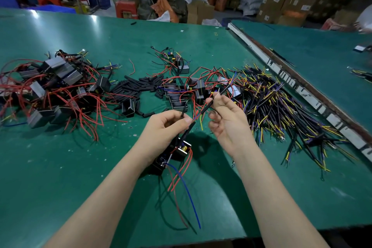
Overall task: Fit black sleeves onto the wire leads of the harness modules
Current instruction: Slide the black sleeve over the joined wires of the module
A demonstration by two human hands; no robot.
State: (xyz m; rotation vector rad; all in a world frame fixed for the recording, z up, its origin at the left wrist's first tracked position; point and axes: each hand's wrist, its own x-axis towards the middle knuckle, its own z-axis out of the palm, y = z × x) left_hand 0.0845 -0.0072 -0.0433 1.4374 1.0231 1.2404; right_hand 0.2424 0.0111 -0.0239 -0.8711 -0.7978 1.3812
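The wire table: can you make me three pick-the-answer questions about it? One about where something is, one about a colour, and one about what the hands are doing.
1. Where is the pile of loose black tubes?
A. in the middle of the table, beyond the hands
B. on the floor
C. in a box

2. What colour is the table?
A. red
B. green
C. white

3. What is the left hand doing?
A. lying flat
B. pointing up
C. gripping a wire

Answers: 1 A, the tubes lie between the wire heaps. 2 B, the top is green all over. 3 C, its fingers curl round a black wire, and the right hand pinches a thin black tube.
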